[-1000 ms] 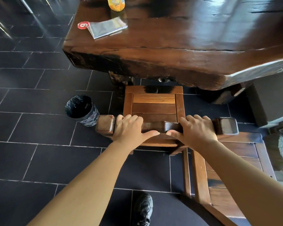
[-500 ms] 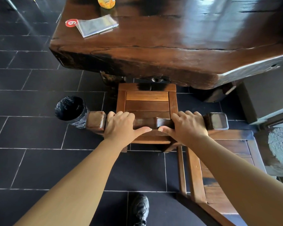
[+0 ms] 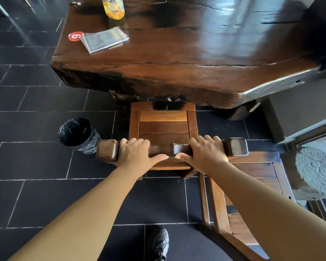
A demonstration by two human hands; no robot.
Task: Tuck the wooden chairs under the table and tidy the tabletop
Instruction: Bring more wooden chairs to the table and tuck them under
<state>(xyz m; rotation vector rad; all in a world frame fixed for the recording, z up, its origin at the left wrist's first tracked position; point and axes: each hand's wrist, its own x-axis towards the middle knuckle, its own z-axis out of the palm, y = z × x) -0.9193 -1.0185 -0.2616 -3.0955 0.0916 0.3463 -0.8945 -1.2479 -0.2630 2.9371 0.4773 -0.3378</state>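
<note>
A wooden chair (image 3: 163, 127) stands in front of me, its slatted seat's far edge just under the rim of the thick dark wooden table (image 3: 186, 59). My left hand (image 3: 135, 152) and my right hand (image 3: 207, 152) both grip the chair's top back rail, fingers curled over it and thumbs pointing toward each other. A second wooden chair (image 3: 252, 185) stands at my right, out from the table. On the tabletop lie a silver packet (image 3: 104, 39), a round red number tag (image 3: 75, 36) and a yellow drink bottle (image 3: 113, 8).
A black-lined bin (image 3: 77, 134) stands on the dark tiled floor left of the chair. A rough stone block (image 3: 316, 172) sits at the right by a wall. My black shoe (image 3: 158, 243) shows below.
The chair has slid a little toward the table, so its seat's far edge now lies under the rim. Both hands keep their grip on the back rail.
</note>
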